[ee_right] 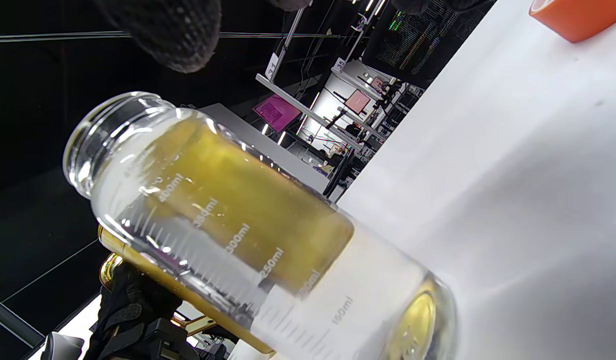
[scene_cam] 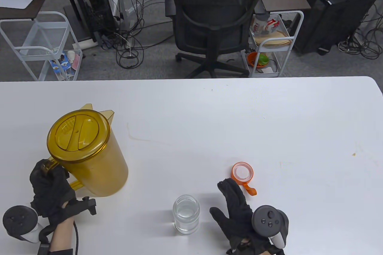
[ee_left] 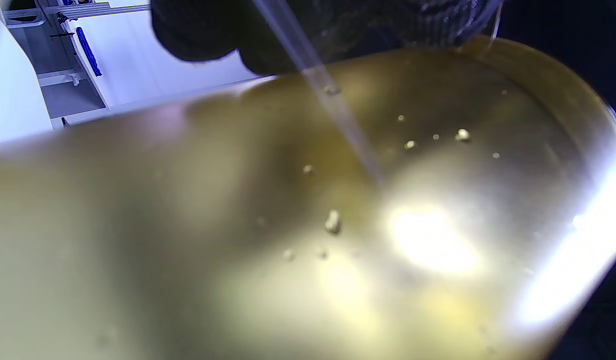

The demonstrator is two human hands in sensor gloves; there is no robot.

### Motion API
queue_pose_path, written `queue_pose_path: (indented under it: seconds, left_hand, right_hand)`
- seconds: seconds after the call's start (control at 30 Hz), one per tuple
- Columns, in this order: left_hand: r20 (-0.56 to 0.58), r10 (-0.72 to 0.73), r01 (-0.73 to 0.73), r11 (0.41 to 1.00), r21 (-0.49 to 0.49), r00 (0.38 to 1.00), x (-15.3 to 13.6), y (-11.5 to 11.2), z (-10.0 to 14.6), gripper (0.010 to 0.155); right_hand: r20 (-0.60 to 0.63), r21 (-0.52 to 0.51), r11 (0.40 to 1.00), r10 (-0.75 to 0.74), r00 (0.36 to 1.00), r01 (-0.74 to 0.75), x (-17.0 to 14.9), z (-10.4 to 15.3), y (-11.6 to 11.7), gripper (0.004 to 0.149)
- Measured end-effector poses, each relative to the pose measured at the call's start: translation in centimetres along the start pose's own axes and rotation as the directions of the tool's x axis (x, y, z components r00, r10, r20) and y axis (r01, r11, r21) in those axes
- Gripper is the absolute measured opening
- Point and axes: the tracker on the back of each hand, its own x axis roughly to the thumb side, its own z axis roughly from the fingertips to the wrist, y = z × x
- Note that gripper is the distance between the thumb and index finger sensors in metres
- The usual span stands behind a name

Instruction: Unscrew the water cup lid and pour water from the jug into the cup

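An amber jug (scene_cam: 86,153) with its lid on stands upright at the table's left. My left hand (scene_cam: 49,189) grips its handle from the near side. In the left wrist view the jug's wall (ee_left: 287,225) fills the frame, with my gloved fingers (ee_left: 287,30) above it. A clear glass cup (scene_cam: 186,214) stands uncapped near the front edge, part full of water up to about the 200 ml mark (ee_right: 308,285). Its orange lid (scene_cam: 242,172) lies on the table to the right. My right hand (scene_cam: 236,207) is open just right of the cup, fingers straight, holding nothing.
The white table (scene_cam: 269,123) reaches to the back, with a faint stain (scene_cam: 140,138) near the jug. Behind it stand a black office chair (scene_cam: 215,21) and two white wire carts (scene_cam: 272,42). The table's right corner is rounded.
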Motion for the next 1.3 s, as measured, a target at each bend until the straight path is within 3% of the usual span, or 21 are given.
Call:
queue_pose_path:
  seconds: [0.23,0.43,0.6,0.73,0.83,0.97,1.13,1.3]
  left_hand:
    - [0.024,0.008,-0.007,1.000,-0.026,1.000,0.5,0.4,0.1,0.063]
    - [0.095,-0.025,0.033,0.996,-0.085,0.995,2.3,1.6,-0.2,0.086]
    - [0.155,-0.029,0.036,0.999,-0.040,0.988,4.2,3.3,1.0,0.082]
    - [0.268,0.025,-0.004,0.997,-0.079,0.963,8.1,3.5,2.9,0.079]
    - [0.301,0.021,0.029,0.987,-0.159,0.953,10.7,2.3,4.6,0.077]
    - [0.317,0.060,0.052,0.941,-0.334,0.946,12.5,-1.3,6.7,0.077]
    - [0.230,0.121,0.035,0.818,-0.575,0.966,10.8,-7.1,9.5,0.078]
    - [0.124,0.084,0.022,0.739,-0.674,0.989,8.2,-10.4,11.4,0.078]
  right_hand:
    - [-0.001,0.001,1.000,0.003,1.000,-0.003,0.0,0.0,0.0,0.080]
    - [0.000,0.005,1.000,0.005,1.000,-0.005,0.0,0.1,0.1,0.080]
    - [0.000,-0.001,1.000,0.019,1.000,-0.019,0.0,0.1,0.0,0.079]
    - [-0.006,0.000,1.000,0.005,1.000,-0.005,-0.2,-0.1,-0.1,0.078]
    - [-0.016,0.004,1.000,-0.004,1.000,0.004,-0.4,-0.1,-0.1,0.078]
    - [-0.018,0.007,1.000,-0.003,1.000,0.003,-0.4,-0.1,-0.1,0.077]
    - [-0.010,0.006,1.000,-0.007,1.000,0.007,-0.5,-0.1,-0.1,0.077]
    - [-0.020,-0.002,1.000,0.024,1.000,-0.024,-0.3,-0.1,-0.1,0.075]
